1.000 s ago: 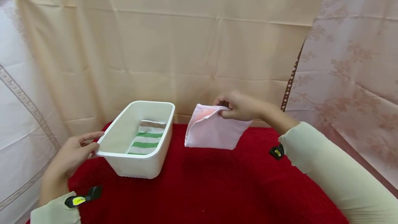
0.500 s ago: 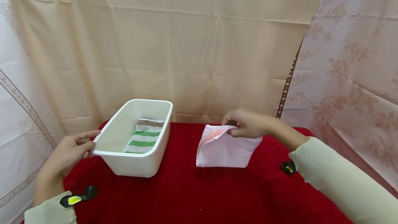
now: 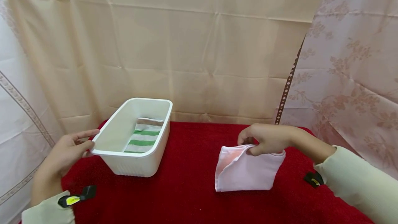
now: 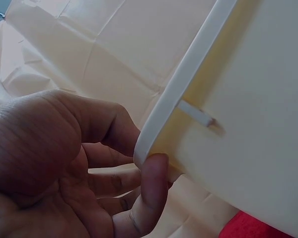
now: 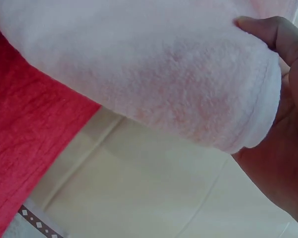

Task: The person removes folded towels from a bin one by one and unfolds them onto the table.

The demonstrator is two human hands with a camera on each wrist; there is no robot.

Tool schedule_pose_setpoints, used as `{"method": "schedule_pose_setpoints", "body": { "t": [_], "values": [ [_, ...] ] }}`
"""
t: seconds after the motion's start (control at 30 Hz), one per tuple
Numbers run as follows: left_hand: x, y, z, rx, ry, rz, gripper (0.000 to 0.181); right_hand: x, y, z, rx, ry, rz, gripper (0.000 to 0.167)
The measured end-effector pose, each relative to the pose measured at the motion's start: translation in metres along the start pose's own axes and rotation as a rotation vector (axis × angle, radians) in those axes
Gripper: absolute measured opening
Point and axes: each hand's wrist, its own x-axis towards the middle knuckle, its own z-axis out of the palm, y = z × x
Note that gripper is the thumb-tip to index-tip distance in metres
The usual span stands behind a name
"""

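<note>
A folded pale pink towel [image 3: 248,174] hangs from my right hand [image 3: 268,139], which pinches its upper edge between thumb and fingers. Its lower edge is at or just above the red cloth; I cannot tell which. In the right wrist view the towel [image 5: 154,74] looks fluffy, with a hemmed edge near the thumb. On the left stands a white plastic basin [image 3: 133,165], its near-left corner rim pinched by my left hand [image 3: 66,153]. The left wrist view has the fingers [image 4: 154,193] gripping that rim. Inside the basin lies a green-and-white striped cloth [image 3: 144,137] with a brown band.
A red cloth [image 3: 186,203] covers the table. Behind it hangs a beige curtain [image 3: 192,44], with a floral curtain [image 3: 354,78] on the right and a white one [image 3: 18,123] on the left. Black straps are on both sleeves.
My right hand has moved right and down, toward the table's near side, carrying the towel. My left hand keeps its hold on the basin rim.
</note>
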Motion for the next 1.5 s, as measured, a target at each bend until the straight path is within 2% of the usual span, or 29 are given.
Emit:
{"method": "schedule_pose_setpoints", "body": {
  "t": [0.13,0.33,0.63,0.9,1.3,1.5],
  "values": [
    [-0.001,-0.001,-0.001,-0.001,0.005,-0.001,0.033,0.000,0.006,0.005,0.026,-0.040,0.020,0.023],
    [-0.002,0.000,0.000,0.013,0.006,-0.003,0.035,0.018,0.035,0.016,0.031,-0.063,0.020,0.022],
    [0.001,0.003,0.002,0.026,0.003,0.001,0.044,0.046,0.076,0.033,0.039,-0.021,0.064,0.016],
    [0.000,0.003,0.002,0.037,0.009,0.013,0.044,0.062,0.101,0.048,0.080,0.017,0.081,0.010],
    [-0.001,0.004,0.003,0.040,0.013,0.008,0.044,0.074,0.126,0.068,0.127,0.066,0.128,0.010],
    [-0.001,0.005,0.003,0.056,0.012,-0.019,0.046,0.076,0.134,0.077,0.124,0.092,0.154,0.011]
  ]
}}
